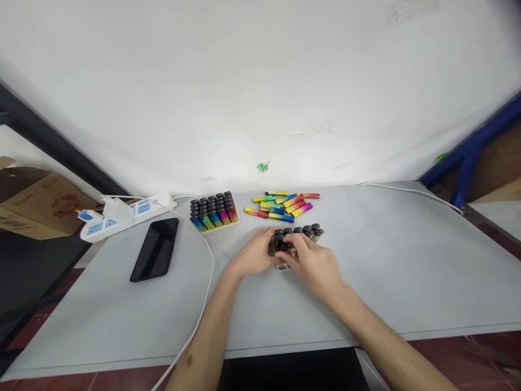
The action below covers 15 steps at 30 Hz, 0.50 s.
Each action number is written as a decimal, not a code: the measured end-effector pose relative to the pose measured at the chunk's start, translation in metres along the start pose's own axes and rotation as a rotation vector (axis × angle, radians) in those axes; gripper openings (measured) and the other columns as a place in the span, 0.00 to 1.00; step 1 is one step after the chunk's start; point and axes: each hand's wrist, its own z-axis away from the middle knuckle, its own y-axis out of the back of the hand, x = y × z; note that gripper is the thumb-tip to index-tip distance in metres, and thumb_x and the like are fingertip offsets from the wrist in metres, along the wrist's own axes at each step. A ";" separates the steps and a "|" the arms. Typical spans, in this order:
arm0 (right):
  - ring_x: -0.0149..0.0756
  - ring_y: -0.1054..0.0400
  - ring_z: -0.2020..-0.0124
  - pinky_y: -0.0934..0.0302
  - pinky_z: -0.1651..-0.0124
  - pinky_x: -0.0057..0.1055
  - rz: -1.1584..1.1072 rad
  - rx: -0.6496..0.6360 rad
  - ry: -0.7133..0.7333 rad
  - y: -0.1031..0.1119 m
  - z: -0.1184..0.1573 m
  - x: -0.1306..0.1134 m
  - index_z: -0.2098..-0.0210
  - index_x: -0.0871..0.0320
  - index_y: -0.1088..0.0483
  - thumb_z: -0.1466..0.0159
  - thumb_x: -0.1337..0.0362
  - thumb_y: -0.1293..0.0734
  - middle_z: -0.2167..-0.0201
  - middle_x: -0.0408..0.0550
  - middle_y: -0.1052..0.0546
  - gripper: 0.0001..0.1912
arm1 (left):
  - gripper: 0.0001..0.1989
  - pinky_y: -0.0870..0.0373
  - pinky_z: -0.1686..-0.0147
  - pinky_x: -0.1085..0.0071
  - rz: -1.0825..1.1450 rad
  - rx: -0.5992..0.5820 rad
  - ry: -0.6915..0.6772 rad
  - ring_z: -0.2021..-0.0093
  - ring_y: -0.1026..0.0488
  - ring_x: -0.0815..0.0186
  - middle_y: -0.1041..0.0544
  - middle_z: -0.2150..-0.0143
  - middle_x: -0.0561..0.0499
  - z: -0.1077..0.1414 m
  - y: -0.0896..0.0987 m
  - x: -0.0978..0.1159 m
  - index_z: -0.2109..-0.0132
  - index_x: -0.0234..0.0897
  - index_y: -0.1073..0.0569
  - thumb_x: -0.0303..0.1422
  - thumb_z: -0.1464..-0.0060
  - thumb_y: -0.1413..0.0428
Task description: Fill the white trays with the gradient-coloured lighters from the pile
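Both hands meet over a small pale tray (282,267) near the middle of the grey table (391,266), where black-topped lighters (298,230), as they look to me, stand upright in rows. The right hand (321,266) reaches in from above, its thumb and forefinger drawn narrow around one lighter (286,246) at the near side; that grip from the top probably suits so crowded a tray, since the neighbours leave little room lower down. The left hand (257,252) curls against the tray's left end, most likely to keep it from sliding; its fingertips are partly hidden, so I can't tell how tightly they close. Just beyond lie loose shiny coloured pieces (293,201), jumbled flat but within easy reach of either hand. To the left, a second block of black-topped lighters (215,210) stands in close rows, seemingly packed so that each props up the next. The phone (155,250) and the white power strip (134,213) sit further left, out of the hands' way, though a white cable (210,260) runs down beside the left forearm.
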 end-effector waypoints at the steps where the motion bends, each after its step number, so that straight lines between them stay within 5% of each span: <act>1: 0.35 0.27 0.74 0.48 0.77 0.31 0.021 0.029 0.016 0.001 0.000 -0.001 0.58 0.55 0.30 0.34 0.55 0.34 0.67 0.45 0.21 0.10 | 0.27 0.32 0.46 0.59 -0.015 -0.001 -0.013 0.46 0.31 0.52 0.26 0.47 0.46 0.000 0.000 -0.001 0.45 0.40 0.29 0.33 0.53 0.35; 5: 0.31 0.32 0.80 0.48 0.76 0.28 -0.043 0.162 -0.035 0.018 -0.014 0.006 0.57 0.56 0.30 0.34 0.46 0.37 0.76 0.41 0.23 0.20 | 0.18 0.31 0.49 0.60 -0.047 -0.023 0.004 0.48 0.30 0.53 0.25 0.50 0.46 0.000 -0.001 -0.002 0.50 0.39 0.27 0.34 0.49 0.38; 9: 0.33 0.33 0.77 0.45 0.71 0.29 -0.069 0.207 -0.286 0.031 -0.046 0.045 0.60 0.55 0.29 0.31 0.47 0.42 0.76 0.42 0.25 0.19 | 0.25 0.32 0.48 0.59 -0.044 -0.022 0.056 0.46 0.32 0.52 0.25 0.48 0.45 -0.001 0.000 -0.003 0.45 0.39 0.29 0.36 0.51 0.36; 15: 0.50 0.34 0.53 0.42 0.53 0.41 0.120 -0.037 -0.367 -0.010 -0.068 0.110 0.53 0.61 0.27 0.33 0.46 0.42 0.57 0.59 0.24 0.26 | 0.30 0.34 0.45 0.60 -0.016 -0.040 0.063 0.43 0.33 0.52 0.27 0.45 0.45 -0.002 0.000 -0.001 0.42 0.39 0.30 0.42 0.51 0.35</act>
